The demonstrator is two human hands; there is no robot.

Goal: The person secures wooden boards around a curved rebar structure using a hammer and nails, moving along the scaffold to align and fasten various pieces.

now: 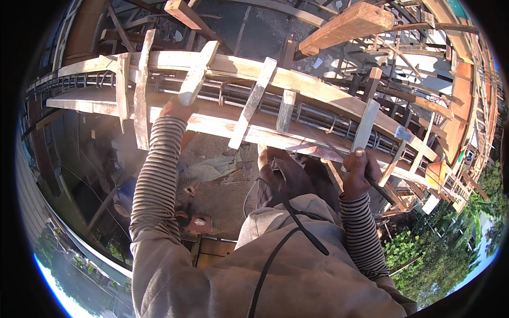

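My left hand (178, 109), at the end of a striped sleeve, is closed around the near end of a short wooden crosspiece (199, 74). That crosspiece lies over a long, narrow timber formwork (236, 127) with two board sides. My right hand (361, 170) makes a fist around a thin dark metal bar (386, 195), its thumb on top. The bar slants from the formwork's near board down to the right, and I cannot make out its far tip. Just beyond this fist, another wooden crosspiece (366, 126) spans the boards. Steel rebar (254, 97) runs lengthwise between them.
More crosspieces (253, 103) bridge the formwork on both sides. A thick timber beam (347, 26) juts in beyond it, with loose lumber and framing at the right. Below the formwork are rubble-strewn ground (228, 153) and a crumpled pale sheet (209, 168). Green foliage (429, 265) stands at lower right.
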